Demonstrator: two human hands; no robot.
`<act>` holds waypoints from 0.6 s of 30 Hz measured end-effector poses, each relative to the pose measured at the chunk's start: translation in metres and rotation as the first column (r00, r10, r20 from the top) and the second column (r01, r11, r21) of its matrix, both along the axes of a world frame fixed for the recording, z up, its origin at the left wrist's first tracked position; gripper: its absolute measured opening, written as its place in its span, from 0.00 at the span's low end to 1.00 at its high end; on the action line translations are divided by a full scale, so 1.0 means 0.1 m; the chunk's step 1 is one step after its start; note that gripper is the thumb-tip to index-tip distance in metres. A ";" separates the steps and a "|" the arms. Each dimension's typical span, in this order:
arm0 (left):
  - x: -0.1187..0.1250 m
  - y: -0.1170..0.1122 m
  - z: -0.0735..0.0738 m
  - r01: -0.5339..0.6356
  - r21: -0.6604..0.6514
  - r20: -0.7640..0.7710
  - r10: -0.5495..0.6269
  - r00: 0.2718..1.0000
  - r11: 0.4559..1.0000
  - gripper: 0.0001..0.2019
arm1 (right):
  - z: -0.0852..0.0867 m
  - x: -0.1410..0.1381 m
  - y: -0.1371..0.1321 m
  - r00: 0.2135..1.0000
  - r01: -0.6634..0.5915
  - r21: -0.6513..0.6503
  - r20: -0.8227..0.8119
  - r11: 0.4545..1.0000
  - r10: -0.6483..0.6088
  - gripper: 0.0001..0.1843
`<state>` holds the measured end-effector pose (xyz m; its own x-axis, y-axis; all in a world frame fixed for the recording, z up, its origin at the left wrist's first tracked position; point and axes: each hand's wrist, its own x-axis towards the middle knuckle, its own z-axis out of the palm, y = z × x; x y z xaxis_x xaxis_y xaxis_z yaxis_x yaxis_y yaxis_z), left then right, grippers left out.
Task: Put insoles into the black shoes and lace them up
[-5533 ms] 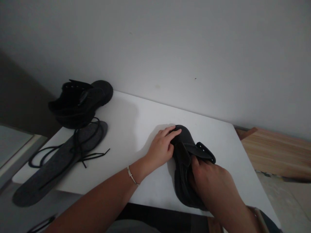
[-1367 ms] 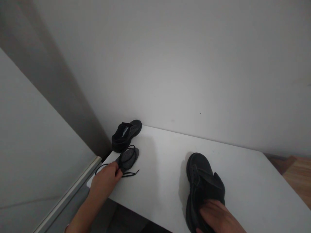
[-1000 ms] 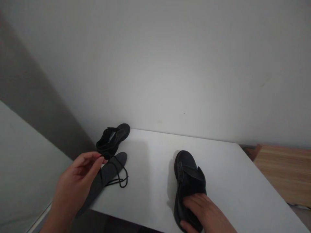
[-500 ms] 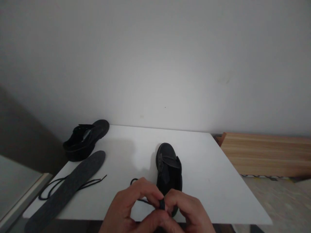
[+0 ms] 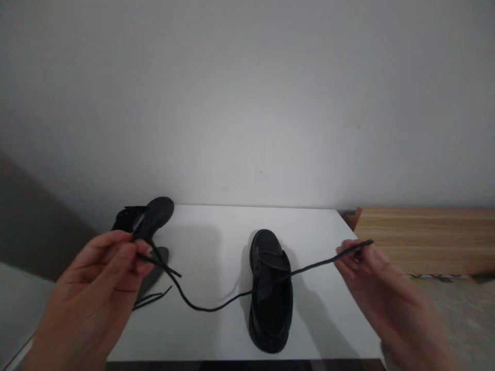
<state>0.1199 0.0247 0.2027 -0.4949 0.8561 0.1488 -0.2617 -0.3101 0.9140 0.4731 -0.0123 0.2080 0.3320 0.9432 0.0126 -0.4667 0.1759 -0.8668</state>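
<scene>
A long black shoelace point(image 5: 207, 310) stretches between my two hands, above a black shoe point(image 5: 270, 335). My left hand point(image 5: 104, 288) pinches the lace on the left, and one loose end sticks out past its fingers. On the right, my right hand point(image 5: 371, 283) has its fingers closed on the other stretch of lace, its tip poking out beyond them. The lace sags on the left and passes over the shoe. The shoe lies sole down with its toe toward the wall, its opening wide and its tongue visible.
A second black shoe point(image 5: 160, 210) is at the back left, partly behind my left hand. A grey insole point(image 5: 152, 275) and another black lace point(image 5: 152, 299) lie near it on the white table point(image 5: 209, 335). Wooden boards point(image 5: 417, 237) stand beyond the table's right side.
My hands were together over the near end of the shoe, holding a bunched black lace. They have moved wide apart and the lace is now drawn out between them.
</scene>
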 end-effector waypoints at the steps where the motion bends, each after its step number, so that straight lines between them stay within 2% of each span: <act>1: -0.08 0.04 0.00 -0.017 0.045 0.041 0.015 0.999 0.999 0.08 | 0.03 0.12 0.03 0.993 0.012 -0.038 -0.118 0.999 -0.016 0.10; 3: -0.20 0.11 -0.01 -0.052 0.090 0.113 0.042 0.993 0.995 0.06 | 0.06 0.30 0.08 0.936 0.071 -0.066 -0.341 0.995 -0.089 0.12; 6: -0.27 0.20 -0.04 -0.073 0.064 0.201 0.059 0.978 0.995 0.07 | 0.08 0.45 0.16 0.834 0.190 -0.074 -0.513 0.979 -0.201 0.17; 9: -0.19 0.31 -0.03 -0.072 0.042 0.274 0.058 0.960 0.997 0.10 | 0.11 0.48 0.24 0.769 0.269 -0.071 -0.585 0.961 -0.258 0.16; 13: -0.06 0.50 0.05 -0.144 0.099 0.331 0.104 0.938 0.985 0.12 | 0.18 0.52 0.39 0.705 0.362 -0.058 -0.637 0.930 -0.313 0.13; 16: -0.01 0.66 0.08 -0.156 0.162 0.336 0.094 0.937 0.974 0.12 | 0.16 0.62 0.55 0.708 0.394 -0.034 -0.627 0.919 -0.327 0.15; 18: 0.01 0.76 0.05 -0.125 0.179 0.331 0.060 0.942 0.976 0.12 | 0.08 0.68 0.65 0.722 0.342 -0.039 -0.628 0.939 -0.289 0.16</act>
<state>0.1208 0.1009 0.2080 -0.6198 0.7744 0.1272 -0.4931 -0.5104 0.7045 0.5408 0.0530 0.2159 0.5702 0.7870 -0.2355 -0.7977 0.4621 -0.3874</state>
